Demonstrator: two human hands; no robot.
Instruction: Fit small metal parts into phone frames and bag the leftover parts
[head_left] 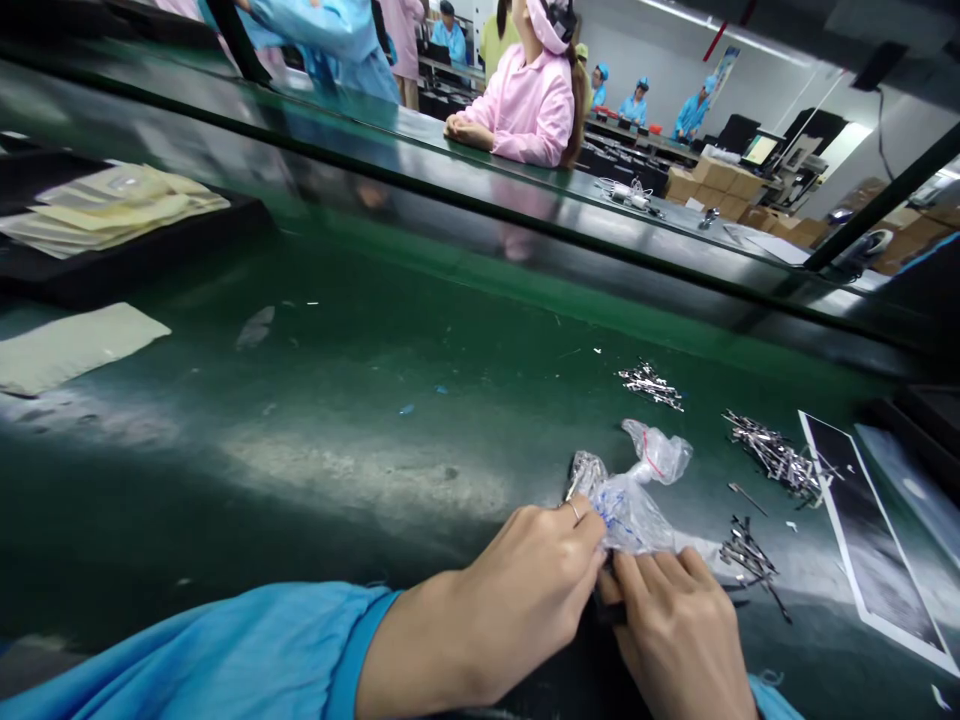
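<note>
A clear plastic bag (634, 510) with blue marks lies in front of me, its neck gathered in a knot-like bunch with a red line across it. My left hand (536, 575), with a ring on one finger, is closed on the bag's left side. Curled fingers of my right hand (675, 620) grip its near edge. Something dark shows between the two hands, too hidden to name. To the right lie loose piles of small thin metal parts: a near pile (748, 555), a larger pile (776, 455) and a far pile (651, 384).
A white-bordered dark sheet (874, 530) lies at the right. At the left are a pale sheet (79, 345) and a black tray (247, 225) bearing yellowish bags (120, 205). A raised ledge (420, 170) crosses behind; a person in pink (536, 100) leans on the far side.
</note>
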